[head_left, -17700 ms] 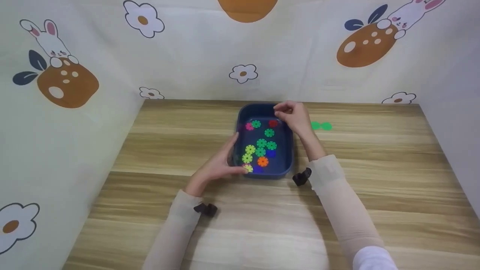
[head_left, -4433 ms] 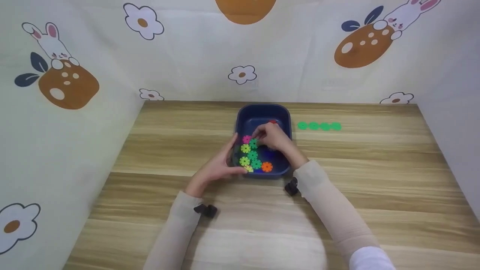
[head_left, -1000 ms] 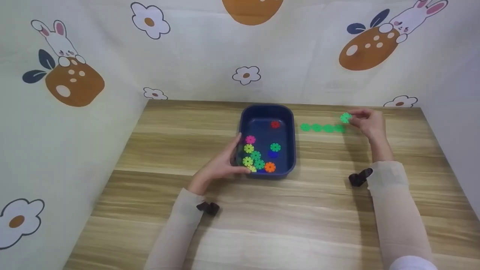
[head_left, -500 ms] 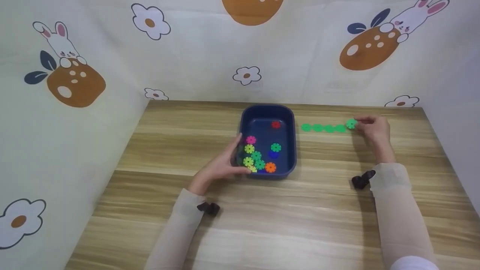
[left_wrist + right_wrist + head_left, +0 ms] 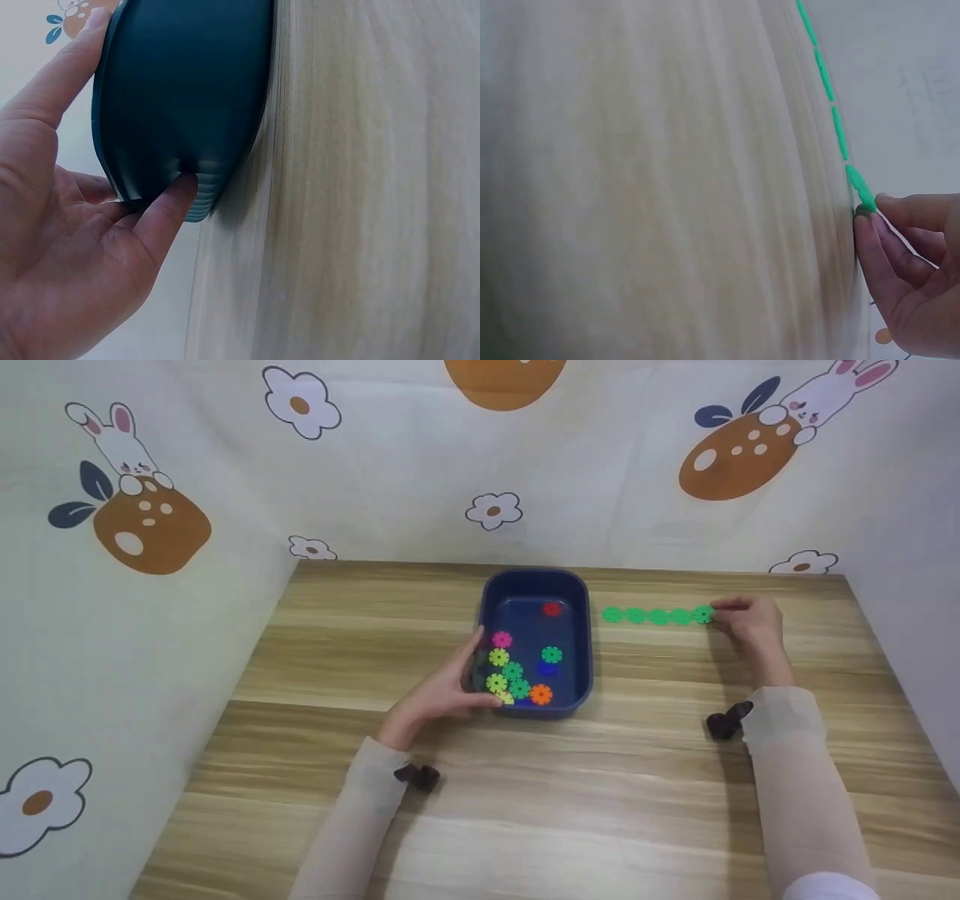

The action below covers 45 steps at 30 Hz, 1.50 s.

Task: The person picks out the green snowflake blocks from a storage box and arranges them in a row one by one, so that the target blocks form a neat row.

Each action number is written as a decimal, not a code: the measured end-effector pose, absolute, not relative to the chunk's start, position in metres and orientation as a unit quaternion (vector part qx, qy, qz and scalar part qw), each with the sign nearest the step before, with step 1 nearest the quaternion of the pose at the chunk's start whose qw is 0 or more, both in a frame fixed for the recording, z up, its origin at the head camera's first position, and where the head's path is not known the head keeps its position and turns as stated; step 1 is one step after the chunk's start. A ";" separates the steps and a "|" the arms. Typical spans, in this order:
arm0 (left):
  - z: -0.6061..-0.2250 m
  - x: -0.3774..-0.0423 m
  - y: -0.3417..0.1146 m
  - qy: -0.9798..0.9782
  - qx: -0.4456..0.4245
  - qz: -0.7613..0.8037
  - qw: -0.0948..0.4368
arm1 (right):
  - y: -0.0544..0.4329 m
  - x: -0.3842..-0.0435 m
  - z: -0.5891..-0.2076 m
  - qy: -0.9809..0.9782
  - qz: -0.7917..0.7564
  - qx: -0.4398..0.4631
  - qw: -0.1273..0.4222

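Observation:
My left hand [image 5: 441, 690] grips the near-left corner of a dark blue plastic bin [image 5: 534, 583], thumb at the near rim and fingers along its left side. In the left wrist view its fingertips press the bin's outer wall [image 5: 180, 82]. To the right of the bin, my right hand [image 5: 754, 630] pinches a green notched snowflake disc [image 5: 703, 615] between thumb and fingers. That disc sits at the right end of a straight row of flat green discs [image 5: 636, 616]. In the right wrist view the held disc [image 5: 860, 184] tilts slightly, its edge right at the neighbouring disc.
Inside the bin lie a red disc [image 5: 552, 609], a pink disc [image 5: 502, 640], an orange disc [image 5: 541, 694] and several green, yellow and blue ones. A patterned cloth [image 5: 405, 472] rises behind the wooden tabletop [image 5: 360, 630]. Black cameras sit on both wrists.
My right hand took a green disc out of the bin, carried it right and lowered it to the row's right end. The row has grown from two visible discs. My left hand stays on the bin.

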<state>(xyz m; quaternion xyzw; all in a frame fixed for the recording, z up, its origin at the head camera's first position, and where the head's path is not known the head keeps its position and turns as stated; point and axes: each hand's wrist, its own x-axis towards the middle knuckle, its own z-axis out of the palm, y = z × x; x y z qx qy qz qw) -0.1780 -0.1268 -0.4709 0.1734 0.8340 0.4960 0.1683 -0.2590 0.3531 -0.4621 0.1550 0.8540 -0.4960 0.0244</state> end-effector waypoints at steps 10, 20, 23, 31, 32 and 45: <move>-0.471 -0.178 -0.126 0.835 0.169 0.497 0.166 | 0.352 -0.252 -0.451 0.785 -0.595 0.170 0.029; -0.470 -0.178 -0.128 0.844 0.177 0.480 0.162 | 0.347 -0.254 -0.437 0.858 -0.500 0.121 0.004; -0.470 -0.178 -0.128 0.843 0.178 0.482 0.162 | 0.340 -0.253 -0.432 0.845 -0.522 0.114 0.001; -0.470 -0.178 -0.127 0.843 0.180 0.479 0.164 | 0.321 -0.251 -0.420 0.828 -0.553 0.093 -0.016; -0.470 -0.178 -0.127 0.844 0.180 0.478 0.163 | 0.319 -0.250 -0.419 0.826 -0.556 0.089 -0.018; -0.470 -0.178 -0.127 0.845 0.182 0.476 0.162 | 0.291 -0.250 -0.414 0.825 -0.563 0.049 -0.017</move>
